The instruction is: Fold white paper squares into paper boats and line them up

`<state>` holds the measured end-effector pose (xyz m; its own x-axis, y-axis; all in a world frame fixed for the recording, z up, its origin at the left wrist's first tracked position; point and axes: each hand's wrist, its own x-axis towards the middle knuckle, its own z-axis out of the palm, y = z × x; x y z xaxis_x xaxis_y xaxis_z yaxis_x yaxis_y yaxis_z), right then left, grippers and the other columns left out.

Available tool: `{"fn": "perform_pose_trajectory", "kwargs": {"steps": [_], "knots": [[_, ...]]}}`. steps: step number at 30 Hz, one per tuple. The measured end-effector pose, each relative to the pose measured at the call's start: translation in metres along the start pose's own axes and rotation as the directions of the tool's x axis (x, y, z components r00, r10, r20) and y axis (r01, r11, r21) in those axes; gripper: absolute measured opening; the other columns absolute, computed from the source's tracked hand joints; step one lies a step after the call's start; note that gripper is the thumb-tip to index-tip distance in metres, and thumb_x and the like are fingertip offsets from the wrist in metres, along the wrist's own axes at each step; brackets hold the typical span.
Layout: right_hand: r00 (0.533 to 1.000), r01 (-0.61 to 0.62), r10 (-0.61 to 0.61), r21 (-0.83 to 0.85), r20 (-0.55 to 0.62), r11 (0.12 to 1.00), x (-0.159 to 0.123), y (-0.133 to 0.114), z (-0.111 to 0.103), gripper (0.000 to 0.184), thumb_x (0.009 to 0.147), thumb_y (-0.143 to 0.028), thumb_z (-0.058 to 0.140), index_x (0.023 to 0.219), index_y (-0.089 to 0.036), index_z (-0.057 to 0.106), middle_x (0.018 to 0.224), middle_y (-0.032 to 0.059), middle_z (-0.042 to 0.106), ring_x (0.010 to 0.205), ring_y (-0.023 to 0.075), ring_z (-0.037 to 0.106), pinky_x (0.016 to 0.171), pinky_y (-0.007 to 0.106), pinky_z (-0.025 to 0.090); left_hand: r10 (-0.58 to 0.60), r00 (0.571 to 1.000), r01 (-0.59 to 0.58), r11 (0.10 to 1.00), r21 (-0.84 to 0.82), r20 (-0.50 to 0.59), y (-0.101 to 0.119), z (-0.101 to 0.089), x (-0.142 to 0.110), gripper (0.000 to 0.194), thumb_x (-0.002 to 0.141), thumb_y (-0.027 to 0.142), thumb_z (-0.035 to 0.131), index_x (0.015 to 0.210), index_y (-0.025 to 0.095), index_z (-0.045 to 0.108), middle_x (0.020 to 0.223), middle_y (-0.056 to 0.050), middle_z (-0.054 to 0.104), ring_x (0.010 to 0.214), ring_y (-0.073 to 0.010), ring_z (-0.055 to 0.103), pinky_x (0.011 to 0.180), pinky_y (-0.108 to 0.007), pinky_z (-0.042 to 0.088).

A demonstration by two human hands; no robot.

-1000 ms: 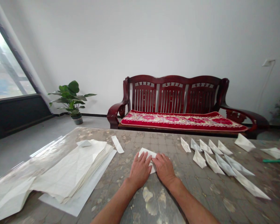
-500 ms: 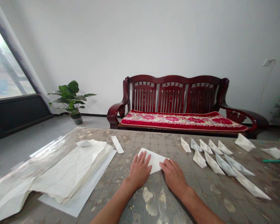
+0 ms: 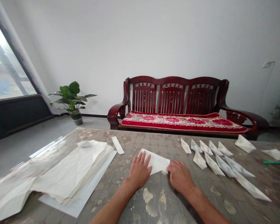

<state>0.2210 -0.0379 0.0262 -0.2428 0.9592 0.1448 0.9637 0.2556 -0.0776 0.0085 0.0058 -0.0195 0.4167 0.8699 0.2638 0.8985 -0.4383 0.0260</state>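
We press the folded white paper (image 3: 156, 161) flat under the open left hand (image 3: 140, 171). The released right hand (image 3: 180, 176) rests at its corner on the worktop (image 3: 128, 140).

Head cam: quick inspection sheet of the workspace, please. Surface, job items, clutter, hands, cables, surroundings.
Surface: mottled stone-patterned table under a transparent plastic sheet.
Job items: folded white paper between the hands; rows of paper boats on the right; stack of large paper sheets on the left.
Clutter: loose paper strip; green pen-like stick.
Hands: left hand flat on the paper; right hand flat at its right corner.
Cables: white cord running down the wall from a socket.
Surroundings: dark red wooden bench, potted plant, window.
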Motion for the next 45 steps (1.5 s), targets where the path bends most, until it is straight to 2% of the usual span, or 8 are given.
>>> {"fn": "perform_pose_trajectory", "kwargs": {"steps": [7, 12, 19, 25, 30, 37, 41, 45], "knots": [[0.989, -0.147, 0.146, 0.087, 0.017, 0.985, 0.023, -0.017, -0.005, 0.021, 0.085, -0.028, 0.054, 0.1, -0.023, 0.068, 0.104, 0.0062, 0.066, 0.102, 0.0236, 0.056, 0.08, 0.03, 0.036, -0.015, 0.998, 0.016, 1.0, -0.015, 0.062, 0.0, -0.005, 0.001, 0.052, 0.095, 0.044, 0.043, 0.143, 0.025, 0.042, 0.153, -0.013, 0.035, 0.142, -0.0284, 0.031, 0.114, -0.05, 0.028], [0.956, -0.287, 0.258, 0.245, 0.141, 0.926, 0.029, -0.014, 0.002, 0.041, 0.073, -0.035, 0.066, 0.112, -0.023, 0.061, 0.104, 0.0047, 0.066, 0.095, 0.0218, 0.058, 0.07, 0.028, 0.034, 0.015, 0.983, 0.001, 0.996, -0.086, 0.184, -0.007, -0.022, 0.012, 0.053, 0.09, 0.044, 0.053, 0.139, 0.025, 0.046, 0.15, -0.014, 0.041, 0.14, -0.0314, 0.034, 0.112, -0.056, 0.026], [0.945, -0.314, 0.261, 0.32, 0.199, 0.894, 0.037, -0.005, 0.006, 0.02, 0.065, -0.035, 0.072, 0.078, -0.024, 0.063, 0.082, -0.0019, 0.067, 0.077, 0.0165, 0.057, 0.059, 0.025, 0.025, 0.128, 0.971, -0.102, 0.986, -0.134, 0.202, -0.024, -0.047, 0.043, 0.049, 0.072, 0.05, 0.075, 0.113, 0.026, 0.064, 0.113, -0.008, 0.064, 0.109, -0.0298, 0.056, 0.1, -0.047, 0.036], [0.971, -0.136, 0.203, 0.406, -0.126, 0.903, 0.032, -0.003, 0.019, 0.007, 0.076, -0.024, 0.065, 0.069, -0.022, 0.062, 0.078, -0.0014, 0.064, 0.079, 0.0159, 0.055, 0.066, 0.025, 0.032, 0.212, 0.972, -0.197, 0.97, -0.141, 0.098, -0.032, -0.055, 0.054, 0.011, 0.078, 0.031, 0.074, 0.084, 0.022, 0.07, 0.085, -0.003, 0.068, 0.088, -0.0217, 0.059, 0.085, -0.034, 0.038], [0.79, 0.077, 0.111, 0.277, -0.603, 0.958, 0.031, -0.002, 0.018, 0.011, 0.087, -0.023, 0.058, 0.078, -0.023, 0.065, 0.081, 0.0018, 0.064, 0.083, 0.0188, 0.053, 0.079, 0.029, 0.036, 0.244, 0.922, -0.253, 0.967, 0.01, -0.3, -0.031, -0.062, 0.043, 0.015, 0.09, 0.026, 0.06, 0.076, 0.021, 0.065, 0.078, -0.002, 0.063, 0.079, -0.0192, 0.053, 0.077, -0.033, 0.035], [0.649, 0.056, 0.142, 0.233, -0.747, 0.971, 0.029, -0.002, 0.022, 0.021, 0.082, -0.021, 0.059, 0.103, -0.018, 0.062, 0.099, 0.0093, 0.061, 0.097, 0.0247, 0.052, 0.087, 0.038, 0.041, 0.325, 0.829, -0.29, 0.946, 0.146, -0.455, -0.022, -0.037, 0.011, 0.014, 0.092, 0.021, 0.054, 0.082, 0.022, 0.063, 0.076, -0.002, 0.06, 0.079, -0.0203, 0.05, 0.086, -0.038, 0.036], [0.803, 0.168, 0.001, 0.228, -0.595, 0.959, 0.028, -0.002, 0.026, 0.045, 0.079, -0.015, 0.058, 0.123, -0.021, 0.059, 0.12, 0.0105, 0.059, 0.113, 0.0259, 0.049, 0.096, 0.04, 0.04, 0.343, 0.843, -0.317, 0.939, 0.133, -0.415, -0.019, -0.026, 0.004, 0.014, 0.091, 0.02, 0.056, 0.078, 0.022, 0.061, 0.077, -0.001, 0.061, 0.081, -0.0198, 0.052, 0.089, -0.039, 0.037], [0.933, 0.288, -0.197, 0.298, -0.301, 0.91, 0.026, -0.004, 0.031, 0.041, 0.077, -0.005, 0.05, 0.104, -0.028, 0.071, 0.106, 0.0028, 0.067, 0.101, 0.0199, 0.054, 0.088, 0.032, 0.042, 0.364, 0.864, -0.362, 0.929, 0.073, -0.347, -0.022, -0.031, -0.003, 0.017, 0.091, 0.021, 0.055, 0.075, 0.022, 0.061, 0.073, 0.001, 0.06, 0.078, -0.0173, 0.054, 0.103, -0.043, 0.033]]}}
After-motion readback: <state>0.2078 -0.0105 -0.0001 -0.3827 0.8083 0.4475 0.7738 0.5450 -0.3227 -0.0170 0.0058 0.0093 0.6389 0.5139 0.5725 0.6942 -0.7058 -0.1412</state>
